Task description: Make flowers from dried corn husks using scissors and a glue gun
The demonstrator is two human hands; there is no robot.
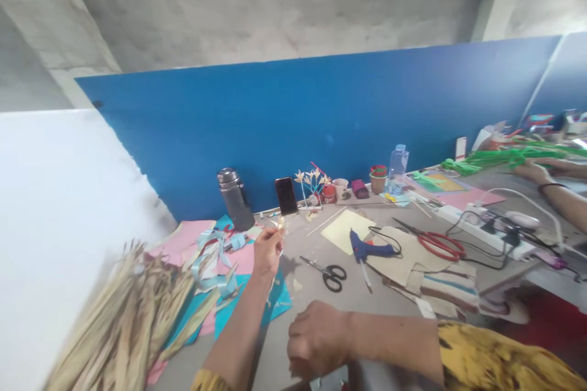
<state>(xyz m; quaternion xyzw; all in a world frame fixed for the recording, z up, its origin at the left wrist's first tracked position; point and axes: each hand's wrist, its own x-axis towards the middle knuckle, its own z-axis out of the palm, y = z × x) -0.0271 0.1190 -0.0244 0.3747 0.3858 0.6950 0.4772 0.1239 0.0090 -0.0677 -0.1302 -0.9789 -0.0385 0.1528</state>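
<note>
My left hand (268, 250) is raised over the table, thumb and fingers pinched on a small cream flower (281, 222). A thin white stem seems to run down behind the wrist. My right hand (318, 339) is curled above the table's front edge, its fingers turned down; what they hold, if anything, is hidden. Black-handled scissors (328, 272) lie just beyond it. Similar cream flowers (312, 180) on pale stems stand at the back by the blue partition. Dried corn husks (132, 317) are heaped to the left of my left arm.
Behind my left hand stand a dark thermos (235, 198) and a phone (287, 195). A blue glue gun (369, 249), red-handled shears (435, 243) and a power strip (481, 229) with cables lie on the right. A co-worker's hands (534, 171) touch green strips at far right.
</note>
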